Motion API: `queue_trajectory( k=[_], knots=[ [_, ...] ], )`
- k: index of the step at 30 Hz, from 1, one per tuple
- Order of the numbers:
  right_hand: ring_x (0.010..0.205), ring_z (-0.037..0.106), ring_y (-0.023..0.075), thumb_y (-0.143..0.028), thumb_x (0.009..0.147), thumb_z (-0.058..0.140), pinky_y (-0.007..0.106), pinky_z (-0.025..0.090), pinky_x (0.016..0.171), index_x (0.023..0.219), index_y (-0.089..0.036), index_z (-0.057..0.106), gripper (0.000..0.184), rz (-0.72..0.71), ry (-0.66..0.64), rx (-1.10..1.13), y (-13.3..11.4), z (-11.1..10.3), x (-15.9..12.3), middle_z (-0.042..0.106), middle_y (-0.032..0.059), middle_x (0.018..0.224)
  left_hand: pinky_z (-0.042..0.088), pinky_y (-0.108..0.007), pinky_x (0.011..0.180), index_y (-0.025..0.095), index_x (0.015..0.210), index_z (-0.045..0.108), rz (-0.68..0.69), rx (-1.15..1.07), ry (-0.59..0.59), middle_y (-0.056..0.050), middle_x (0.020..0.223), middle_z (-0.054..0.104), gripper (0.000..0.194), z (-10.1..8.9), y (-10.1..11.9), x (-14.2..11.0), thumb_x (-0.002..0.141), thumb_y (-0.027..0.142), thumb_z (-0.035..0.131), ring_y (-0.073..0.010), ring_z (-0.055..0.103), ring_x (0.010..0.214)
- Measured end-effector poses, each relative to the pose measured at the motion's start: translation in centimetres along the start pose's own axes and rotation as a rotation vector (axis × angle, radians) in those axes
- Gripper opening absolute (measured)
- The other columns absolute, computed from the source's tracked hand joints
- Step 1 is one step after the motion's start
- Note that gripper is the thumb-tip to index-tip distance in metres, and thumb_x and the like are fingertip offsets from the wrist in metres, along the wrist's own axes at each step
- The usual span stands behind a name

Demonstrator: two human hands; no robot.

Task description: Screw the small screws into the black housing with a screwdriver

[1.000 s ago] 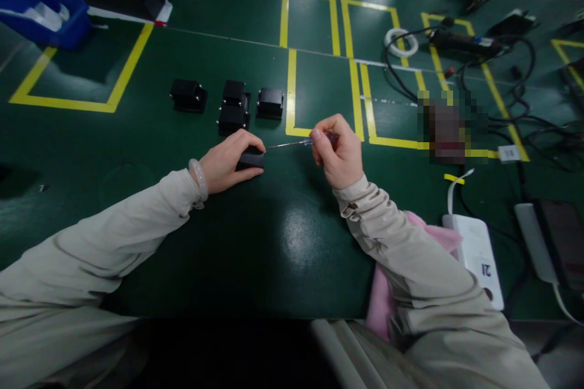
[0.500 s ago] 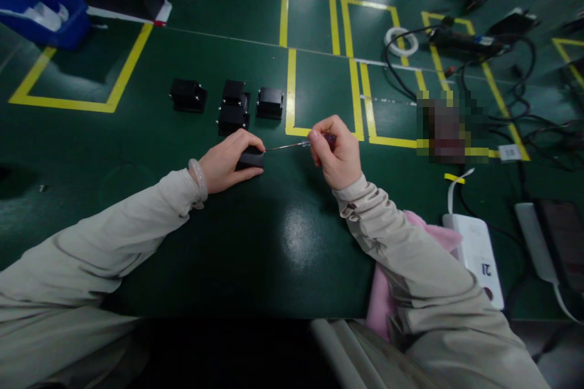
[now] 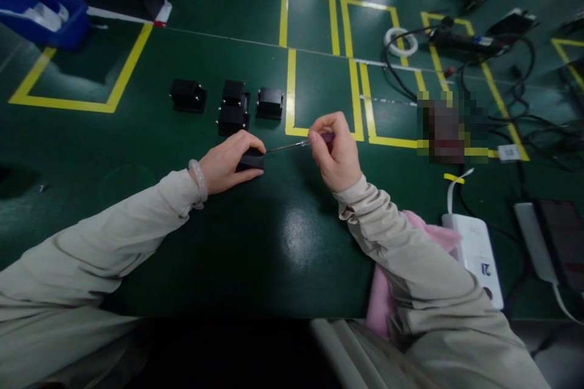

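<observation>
My left hand (image 3: 230, 163) grips a small black block (image 3: 250, 160) against the green table, thumb along its near side and fingers over its far side. A screwdriver (image 3: 292, 145) is pinched in my right hand (image 3: 336, 151). Its thin shaft points left, and the tip meets the block's right end by my left fingertips; the exact contact is too small to make out. Beyond my left hand stand several similar black blocks with shiny screws: one at the left (image 3: 187, 95), two close together in the middle (image 3: 233, 110), one at the right (image 3: 270, 103).
A blue bin (image 3: 68, 18) stands at the far left. Yellow tape (image 3: 291, 91) marks rectangles on the table. Black cables and a white ring (image 3: 400, 42) lie at the right. A white power bank-like box (image 3: 474, 255) and pink cloth (image 3: 381, 304) are by my right forearm.
My right hand has turned slightly around the screwdriver's handle, its knuckles a little higher. The block and my left hand stay almost where they were.
</observation>
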State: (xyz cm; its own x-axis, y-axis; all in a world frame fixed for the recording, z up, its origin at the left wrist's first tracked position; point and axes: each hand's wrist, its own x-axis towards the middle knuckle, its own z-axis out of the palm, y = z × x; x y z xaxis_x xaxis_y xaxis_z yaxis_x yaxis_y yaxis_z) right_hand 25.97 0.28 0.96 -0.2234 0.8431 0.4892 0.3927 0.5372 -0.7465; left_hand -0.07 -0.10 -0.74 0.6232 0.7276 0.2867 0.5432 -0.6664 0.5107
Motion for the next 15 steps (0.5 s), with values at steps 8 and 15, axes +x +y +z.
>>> queue_trajectory(
  k=[8,15],
  knots=[
    [0.053,0.047,0.0075,-0.05,0.101,0.047,0.027,0.038,0.056,0.084,-0.02,0.055,0.034,0.045,-0.07,-0.04,-0.41,-0.5,0.04,0.05,-0.0053,0.061,0.053,-0.041,0.097,0.017,0.118,0.055,-0.01,-0.007,-0.037,-0.009,0.117,0.061,0.031,-0.24,0.23,0.12,0.094,0.036,0.061,-0.0237,0.061,0.109],
    [0.056,0.051,0.0078,-0.035,0.098,0.051,0.028,0.042,0.059,0.106,-0.021,0.053,0.016,0.002,-0.055,0.009,-0.26,-0.32,-0.16,0.055,-0.0046,0.075,0.053,-0.04,0.094,0.017,0.118,0.055,0.005,0.002,-0.031,-0.009,0.116,0.061,0.031,-0.26,0.25,0.15,0.094,0.035,0.062,-0.0239,0.062,0.108]
  ],
)
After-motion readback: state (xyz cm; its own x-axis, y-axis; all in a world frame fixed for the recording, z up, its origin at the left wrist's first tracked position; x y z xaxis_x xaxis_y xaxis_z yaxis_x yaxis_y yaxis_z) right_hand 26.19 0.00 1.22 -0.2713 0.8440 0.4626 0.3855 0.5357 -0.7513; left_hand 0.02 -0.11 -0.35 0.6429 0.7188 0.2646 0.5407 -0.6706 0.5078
